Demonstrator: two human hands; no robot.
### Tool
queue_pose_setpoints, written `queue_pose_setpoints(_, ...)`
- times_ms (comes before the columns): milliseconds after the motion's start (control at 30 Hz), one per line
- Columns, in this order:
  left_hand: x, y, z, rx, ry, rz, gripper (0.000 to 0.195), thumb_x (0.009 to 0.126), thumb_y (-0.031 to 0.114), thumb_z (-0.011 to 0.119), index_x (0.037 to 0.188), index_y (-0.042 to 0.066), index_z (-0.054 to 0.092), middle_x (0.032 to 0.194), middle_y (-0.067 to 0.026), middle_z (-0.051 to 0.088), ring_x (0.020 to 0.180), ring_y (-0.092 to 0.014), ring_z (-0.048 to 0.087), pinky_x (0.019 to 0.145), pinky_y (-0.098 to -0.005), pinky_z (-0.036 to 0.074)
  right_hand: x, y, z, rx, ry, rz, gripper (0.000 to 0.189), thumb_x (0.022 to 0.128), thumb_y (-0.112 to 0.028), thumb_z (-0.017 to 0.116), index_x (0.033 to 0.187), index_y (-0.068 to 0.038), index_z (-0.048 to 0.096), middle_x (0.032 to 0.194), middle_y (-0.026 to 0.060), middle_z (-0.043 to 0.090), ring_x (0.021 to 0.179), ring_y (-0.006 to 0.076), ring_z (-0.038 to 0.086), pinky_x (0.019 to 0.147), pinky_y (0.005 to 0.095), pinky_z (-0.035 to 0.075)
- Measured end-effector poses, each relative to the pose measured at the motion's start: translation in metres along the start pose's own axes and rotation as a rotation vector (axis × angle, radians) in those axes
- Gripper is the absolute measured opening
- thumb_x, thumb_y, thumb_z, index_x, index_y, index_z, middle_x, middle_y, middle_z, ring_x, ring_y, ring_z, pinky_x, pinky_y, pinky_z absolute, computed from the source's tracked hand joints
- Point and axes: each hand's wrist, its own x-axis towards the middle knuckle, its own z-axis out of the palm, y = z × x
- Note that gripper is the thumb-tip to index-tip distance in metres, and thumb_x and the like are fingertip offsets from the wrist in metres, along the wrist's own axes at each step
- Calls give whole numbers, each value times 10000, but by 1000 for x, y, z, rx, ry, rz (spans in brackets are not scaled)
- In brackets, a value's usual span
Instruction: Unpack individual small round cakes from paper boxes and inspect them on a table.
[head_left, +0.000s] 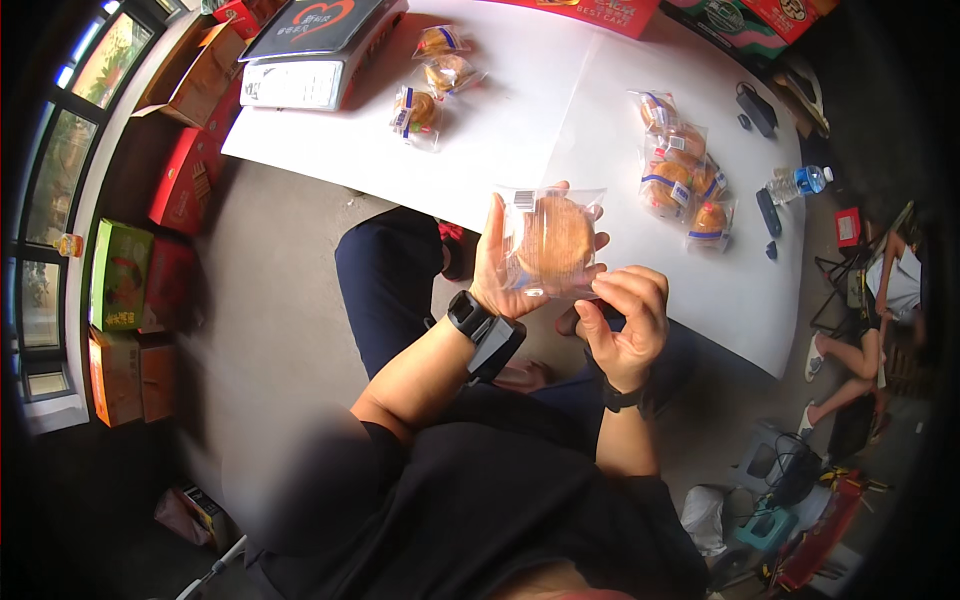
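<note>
A round pastry in a clear plastic wrapper (553, 238) rests on my left hand (495, 266), whose fingers show behind its right side. My right hand (634, 319) is beside the wrapper's lower right corner, thumb and fingers apart; whether the fingertips touch the film, I cannot tell. Both hands are over the near edge of a white-covered table (517, 142). Several wrapped pastries (667, 184) lie grouped on the right part of the table. Another small group of wrapped pastries (418, 110) lies at the back left, near a weighing scale (296, 82).
A water bottle (799, 184) lies near the table's right edge, by small dark objects (768, 212). Red boxes (180, 180) and a green box (121, 274) line the left wall. A seated person (862, 352) is at the far right, near stools (765, 454).
</note>
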Motion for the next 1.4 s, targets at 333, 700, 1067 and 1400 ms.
queue_pose_setpoints(333,-5,-2,-2,-239,59,-48,798,874,682,338,1372,58,365,1355,-237,404,1231,-400,418,997,-549,381,-3,7,11,-43,-1,50,333,678,-107,799,978,-107,657,999,47,615,892,229,565,769,332,463)
queue_pose_setpoints(700,-7,-4,1,-191,78,-41,765,914,611,338,1372,-2,336,1357,-272,382,1237,-386,421,975,-520,433,-4,9,13,-90,8,61,331,655,-55,801,952,-131,676,1016,33,609,888,215,566,771,327,464)
queue_pose_setpoints(1067,-8,-9,4,-161,81,-42,741,919,608,326,1365,17,352,1348,-253,401,1223,-382,441,959,-520,446,-6,9,9,-95,26,60,251,691,-46,779,905,-108,662,990,44,612,880,222,571,755,322,468)
queue_pose_setpoints(1400,-10,-13,1,405,509,46,645,924,565,391,1400,132,338,1355,-128,448,1275,-234,388,1075,-451,226,-3,13,-1,290,215,457,82,884,-23,594,932,15,540,1024,133,578,926,178,557,805,297,468)
